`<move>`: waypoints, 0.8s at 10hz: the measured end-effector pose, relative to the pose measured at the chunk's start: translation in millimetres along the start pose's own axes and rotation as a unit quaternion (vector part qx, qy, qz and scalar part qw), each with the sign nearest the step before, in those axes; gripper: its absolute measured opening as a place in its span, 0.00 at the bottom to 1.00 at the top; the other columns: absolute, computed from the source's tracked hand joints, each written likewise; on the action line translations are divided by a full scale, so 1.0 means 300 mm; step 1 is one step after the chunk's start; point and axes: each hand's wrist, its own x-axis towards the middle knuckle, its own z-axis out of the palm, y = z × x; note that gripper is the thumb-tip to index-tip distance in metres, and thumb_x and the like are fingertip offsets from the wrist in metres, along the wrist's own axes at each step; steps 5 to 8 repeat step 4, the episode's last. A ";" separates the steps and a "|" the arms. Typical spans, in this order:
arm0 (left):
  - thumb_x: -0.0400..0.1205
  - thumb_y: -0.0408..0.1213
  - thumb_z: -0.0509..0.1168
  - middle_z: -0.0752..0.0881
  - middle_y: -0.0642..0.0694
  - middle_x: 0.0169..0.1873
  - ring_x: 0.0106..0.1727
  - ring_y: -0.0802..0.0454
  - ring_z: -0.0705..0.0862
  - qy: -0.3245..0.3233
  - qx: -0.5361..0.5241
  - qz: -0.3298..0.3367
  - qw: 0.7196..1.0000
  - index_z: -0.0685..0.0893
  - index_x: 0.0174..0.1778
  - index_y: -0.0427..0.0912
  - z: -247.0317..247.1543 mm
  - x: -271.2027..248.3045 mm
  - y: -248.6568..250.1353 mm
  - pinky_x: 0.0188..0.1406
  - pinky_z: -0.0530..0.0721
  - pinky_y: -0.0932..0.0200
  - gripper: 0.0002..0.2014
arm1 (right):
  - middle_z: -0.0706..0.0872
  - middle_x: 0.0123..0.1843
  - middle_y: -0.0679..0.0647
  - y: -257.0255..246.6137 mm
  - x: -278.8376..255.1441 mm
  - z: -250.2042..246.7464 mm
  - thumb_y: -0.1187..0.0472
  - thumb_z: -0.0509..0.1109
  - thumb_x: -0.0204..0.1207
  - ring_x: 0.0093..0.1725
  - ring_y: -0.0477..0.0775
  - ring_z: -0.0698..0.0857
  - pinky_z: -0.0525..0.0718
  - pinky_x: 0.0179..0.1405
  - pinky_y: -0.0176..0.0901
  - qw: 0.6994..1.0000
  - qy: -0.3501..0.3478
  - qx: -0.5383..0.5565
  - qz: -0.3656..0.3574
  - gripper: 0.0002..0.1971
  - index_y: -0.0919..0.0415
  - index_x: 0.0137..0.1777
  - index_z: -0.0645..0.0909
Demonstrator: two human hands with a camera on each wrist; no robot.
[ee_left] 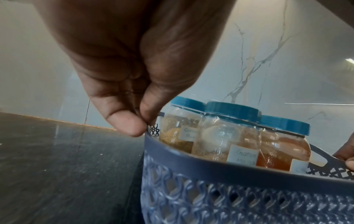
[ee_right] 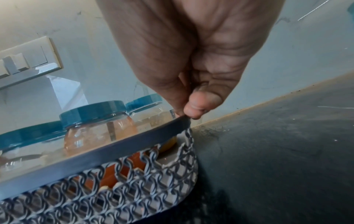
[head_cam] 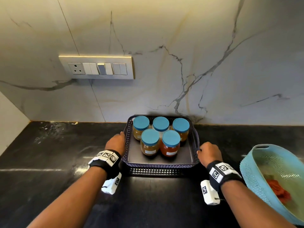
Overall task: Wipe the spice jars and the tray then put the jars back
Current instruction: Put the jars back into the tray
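**Both hands on the tray, five jars loaded**

Nearest the head camera: two forearms with black wristbands carrying white coded markers, reaching out over the dark counter (head_cam: pixel 49 162). Left hand (head_cam: pixel 116 142) at the left rim of the tray (head_cam: pixel 158 165), right hand (head_cam: pixel 209 151) at the right rim by the handle cutout.

Left grip, seen up close from the wrist: thumb and fingertips (ee_left: pixel 124 122) closed in a pinch on the top edge of the tray's left wall (ee_left: pixel 191 153). Right grip, same deal: thumb tip (ee_right: pixel 197 106) and fingers clamped onto the rim (ee_right: pixel 114 150) near the corner. So both closed tight on the tray, nothing else in either one.

Tray itself: dark blue-grey plastic, lattice-pattern walls, sitting near the back of the counter, just in front of the marble-look wall. Hard to tell whether flat on the counter or slightly lifted.

Inside, five spice jars (head_cam: pixel 150 142) with blue lids, packed toward the far side: three in the back row, two in front. Front-right one (head_cam: pixel 170 143) full of red-orange powder, the others tan or brownish. White handwritten labels on the fronts, too blurry to read properly.

Off to the right on the counter: light blue basket (head_cam: pixel 250 171) with a red cloth (head_cam: pixel 279 191) lying inside. Up on the wall to the left, a switch panel (head_cam: pixel 97 67) with a socket.
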 end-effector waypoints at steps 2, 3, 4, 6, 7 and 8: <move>0.91 0.40 0.56 0.80 0.32 0.70 0.70 0.33 0.82 0.001 -0.012 -0.001 1.000 0.66 0.82 0.33 0.001 0.027 -0.001 0.66 0.80 0.43 0.24 | 0.90 0.52 0.66 -0.011 0.024 -0.005 0.57 0.72 0.80 0.56 0.71 0.88 0.85 0.49 0.51 1.000 0.015 0.007 -0.004 0.10 0.64 0.50 0.89; 0.90 0.41 0.59 0.80 0.32 0.70 0.70 0.33 0.82 -0.001 -0.019 0.000 1.000 0.67 0.82 0.33 -0.003 0.027 -0.007 0.66 0.81 0.42 0.26 | 0.91 0.52 0.65 -0.017 0.016 -0.014 0.56 0.73 0.80 0.55 0.70 0.89 0.85 0.49 0.50 1.000 0.003 0.002 0.001 0.10 0.63 0.51 0.89; 0.89 0.46 0.61 0.75 0.31 0.77 0.75 0.31 0.79 -0.019 -0.046 -0.035 0.998 0.57 0.88 0.35 0.007 0.020 -0.019 0.73 0.79 0.40 0.34 | 0.90 0.46 0.61 -0.010 0.005 -0.024 0.48 0.73 0.80 0.47 0.66 0.88 0.84 0.44 0.48 1.000 0.000 0.026 -0.003 0.15 0.62 0.46 0.87; 0.89 0.46 0.61 0.75 0.31 0.77 0.75 0.31 0.79 -0.019 -0.046 -0.035 0.998 0.57 0.88 0.35 0.007 0.020 -0.019 0.73 0.79 0.40 0.34 | 0.90 0.46 0.61 -0.010 0.005 -0.024 0.48 0.73 0.80 0.47 0.66 0.88 0.84 0.44 0.48 1.000 0.000 0.026 -0.003 0.15 0.62 0.46 0.87; 0.89 0.46 0.61 0.75 0.31 0.77 0.75 0.31 0.79 -0.019 -0.046 -0.035 0.998 0.57 0.88 0.35 0.007 0.020 -0.019 0.73 0.79 0.40 0.34 | 0.90 0.46 0.61 -0.010 0.005 -0.024 0.48 0.73 0.80 0.47 0.66 0.88 0.84 0.44 0.48 1.000 0.000 0.026 -0.003 0.15 0.62 0.46 0.87; 0.89 0.46 0.61 0.75 0.31 0.77 0.75 0.31 0.79 -0.019 -0.046 -0.035 0.998 0.57 0.88 0.35 0.007 0.020 -0.019 0.73 0.79 0.40 0.34 | 0.90 0.46 0.61 -0.010 0.005 -0.024 0.48 0.73 0.80 0.47 0.66 0.88 0.84 0.44 0.48 1.000 0.000 0.026 -0.003 0.15 0.62 0.46 0.87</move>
